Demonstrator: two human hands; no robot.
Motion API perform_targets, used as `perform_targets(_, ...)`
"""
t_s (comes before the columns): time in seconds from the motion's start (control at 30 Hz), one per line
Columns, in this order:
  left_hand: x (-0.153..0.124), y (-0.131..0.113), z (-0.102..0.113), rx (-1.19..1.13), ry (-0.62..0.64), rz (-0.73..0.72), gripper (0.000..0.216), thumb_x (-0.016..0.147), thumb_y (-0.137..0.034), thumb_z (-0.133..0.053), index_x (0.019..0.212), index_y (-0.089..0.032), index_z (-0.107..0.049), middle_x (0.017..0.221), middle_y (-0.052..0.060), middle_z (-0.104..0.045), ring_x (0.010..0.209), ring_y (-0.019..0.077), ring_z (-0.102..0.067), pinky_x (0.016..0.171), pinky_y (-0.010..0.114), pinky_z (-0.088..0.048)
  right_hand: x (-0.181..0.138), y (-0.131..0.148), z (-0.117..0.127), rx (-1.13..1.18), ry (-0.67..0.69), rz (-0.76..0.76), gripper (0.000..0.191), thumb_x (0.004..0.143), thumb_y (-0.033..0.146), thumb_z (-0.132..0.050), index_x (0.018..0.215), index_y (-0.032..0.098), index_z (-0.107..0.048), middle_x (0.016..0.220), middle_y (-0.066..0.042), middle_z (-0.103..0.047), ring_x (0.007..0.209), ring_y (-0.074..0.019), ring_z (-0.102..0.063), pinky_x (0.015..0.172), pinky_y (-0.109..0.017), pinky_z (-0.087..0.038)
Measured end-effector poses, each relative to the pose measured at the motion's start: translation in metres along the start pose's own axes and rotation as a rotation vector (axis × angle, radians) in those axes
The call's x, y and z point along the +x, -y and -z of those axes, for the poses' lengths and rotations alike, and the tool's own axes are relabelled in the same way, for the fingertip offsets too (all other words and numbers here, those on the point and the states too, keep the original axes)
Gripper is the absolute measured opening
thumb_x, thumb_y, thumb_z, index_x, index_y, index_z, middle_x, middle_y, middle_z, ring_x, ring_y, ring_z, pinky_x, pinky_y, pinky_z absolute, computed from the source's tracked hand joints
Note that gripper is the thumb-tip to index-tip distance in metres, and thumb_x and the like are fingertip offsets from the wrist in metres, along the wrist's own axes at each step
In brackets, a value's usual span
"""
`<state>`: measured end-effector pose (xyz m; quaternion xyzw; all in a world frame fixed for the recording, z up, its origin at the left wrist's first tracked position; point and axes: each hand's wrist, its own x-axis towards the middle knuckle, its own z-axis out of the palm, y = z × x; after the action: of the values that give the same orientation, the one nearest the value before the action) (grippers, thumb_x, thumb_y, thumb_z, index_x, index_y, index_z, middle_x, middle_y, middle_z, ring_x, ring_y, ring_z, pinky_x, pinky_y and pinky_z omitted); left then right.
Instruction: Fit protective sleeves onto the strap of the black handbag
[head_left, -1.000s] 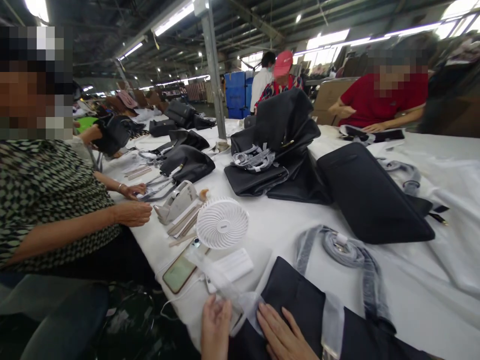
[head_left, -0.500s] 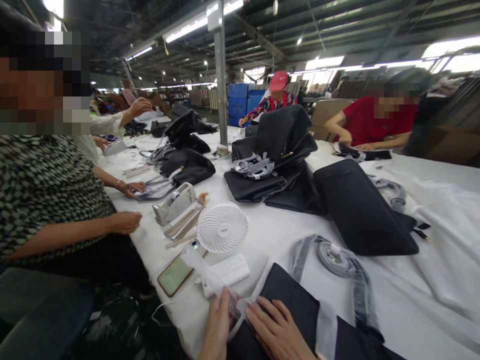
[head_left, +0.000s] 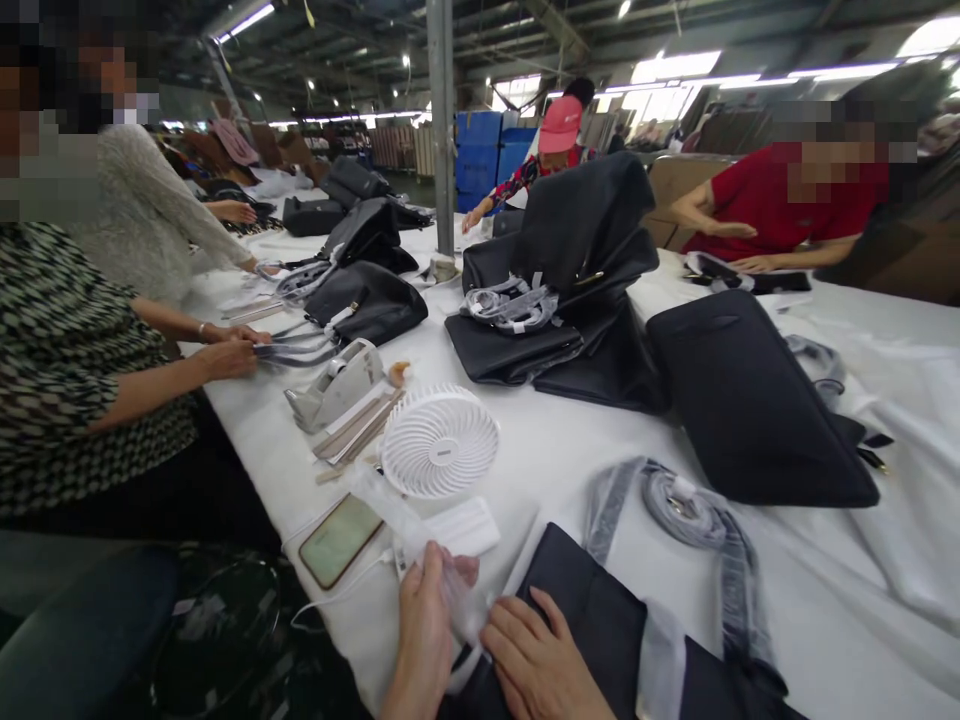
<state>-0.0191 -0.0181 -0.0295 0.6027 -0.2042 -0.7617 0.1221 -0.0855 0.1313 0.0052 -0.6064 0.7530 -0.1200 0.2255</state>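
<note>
At the bottom edge my left hand [head_left: 424, 625] pinches a clear plastic film strip [head_left: 390, 510] that runs up towards a white fan. My right hand [head_left: 536, 665] lies beside it with its fingers curled, pressing the same film against a black bag [head_left: 592, 610] lying flat in front of me. A band of film [head_left: 660, 655] crosses the bag. A grey wrapped strap [head_left: 690, 515] lies coiled just beyond the bag.
A white desk fan [head_left: 440, 441], white power bank [head_left: 469, 525], phone [head_left: 339, 540] and tape dispenser [head_left: 334, 385] sit left of my hands. Several black bags [head_left: 750, 400] lie across the white table [head_left: 570, 450]. A person in a patterned top [head_left: 67, 370] works at the left; others sit opposite.
My left hand has risen and closed on the film strip. My right hand has curled in beside it. The person at the left has moved both hands onto straps.
</note>
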Motion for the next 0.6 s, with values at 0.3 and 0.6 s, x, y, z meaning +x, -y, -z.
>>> perform_targets(0.3, 0.005, -0.014, -0.01, -0.026, 0.03, 0.205, 0.023, 0.084, -0.036, -0.062, 0.079, -0.014, -0.06, 0.083, 0.013, -0.072, 0.085, 0.021, -0.07, 0.087, 0.034, -0.054, 0.001, -0.004, -0.007, 0.04, -0.015, -0.009, 0.05, 0.071, 0.006, -0.051, 0.116, 0.027, -0.052, 0.115, 0.004, -0.066, 0.11, -0.0168, -0.055, 0.108, -0.036, -0.025)
perform_targets(0.6, -0.021, 0.051, 0.026, 0.894, 0.381, -0.536, 0.043, 0.088, -0.049, -0.049, 0.121, -0.024, -0.062, 0.132, 0.011, -0.059, 0.129, 0.0281, -0.049, 0.114, 0.046, -0.037, -0.012, -0.007, -0.018, 0.065, -0.025, -0.001, 0.058, 0.088, 0.016, -0.045, 0.144, 0.015, -0.028, 0.139, -0.011, -0.053, 0.135, -0.0197, -0.039, 0.116, -0.041, -0.029)
